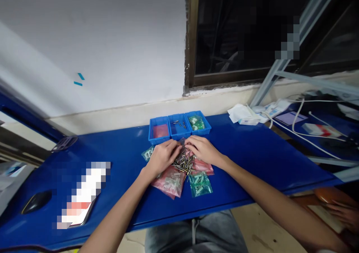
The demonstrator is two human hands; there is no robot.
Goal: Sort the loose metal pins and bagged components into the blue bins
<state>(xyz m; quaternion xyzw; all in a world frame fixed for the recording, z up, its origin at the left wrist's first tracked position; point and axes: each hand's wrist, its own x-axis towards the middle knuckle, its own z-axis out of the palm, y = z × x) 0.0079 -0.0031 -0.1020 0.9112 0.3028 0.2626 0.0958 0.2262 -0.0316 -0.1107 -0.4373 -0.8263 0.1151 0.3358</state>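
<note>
My left hand (164,156) and my right hand (204,150) meet over a loose pile of metal screws (185,165) on the blue table. The fingers of both are curled in and pinch a small see-through plastic bag (182,141) between them; its contents are hard to make out. Pink bags of pale plugs (171,182) lie below my left hand, and another pink bag (203,166) lies under my right wrist. A green bag with white pieces (201,184) rests nearer the front edge. Left of my left hand is a small greenish bag (147,154).
Behind my hands stand three joined blue bins: one with pink bags (160,130), one with a few screws (178,126), one with green bags (196,122). A phone-like slab (84,197) and a black mouse (36,201) lie left; white packaging (244,114) and cables (294,127) right.
</note>
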